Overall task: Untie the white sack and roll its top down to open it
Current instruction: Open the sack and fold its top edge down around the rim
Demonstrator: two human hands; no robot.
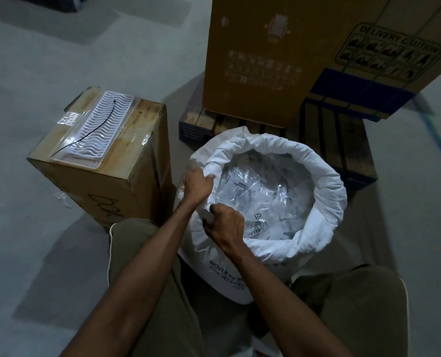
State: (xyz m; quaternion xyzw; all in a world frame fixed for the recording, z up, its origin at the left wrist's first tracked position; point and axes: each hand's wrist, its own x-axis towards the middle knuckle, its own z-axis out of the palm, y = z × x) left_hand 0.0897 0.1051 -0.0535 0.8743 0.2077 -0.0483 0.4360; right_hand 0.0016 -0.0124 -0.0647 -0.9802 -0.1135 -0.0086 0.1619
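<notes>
The white sack (265,253) stands upright on the floor between your knees, just in front of a wooden pallet (343,140) that carries tall cardboard cartons (255,55). Its mouth is already open: no tie shows on it, and a thick rolled cuff runs around the whole rim. Clear plastic packets (263,191) fill the inside.

Your left hand (197,185) grips the cuff at the near-left of the rim, fingers curled over the roll and clamped on the fabric. Your right hand (224,225) grips the cuff just beside it, nearer to you, fingers likewise closed on the cloth. The two hands are close together on the same stretch of rim.

Assessment of handling: the material reads as woven, soft and pliable, and it creases without tearing. The sack stands unaided, so the load inside probably steadies it. The contents look light and slippery; keep your fingers off them and on the cloth. Take hold on the roll itself, thumb outside and fingers inside, and work round the rim in short stretches. The near-left section looks looser than the far side and may need one more turn.

To your left a taped box (103,161) carries a white ridged tray (95,127) with a black cable tie (93,130) lying on it.
</notes>
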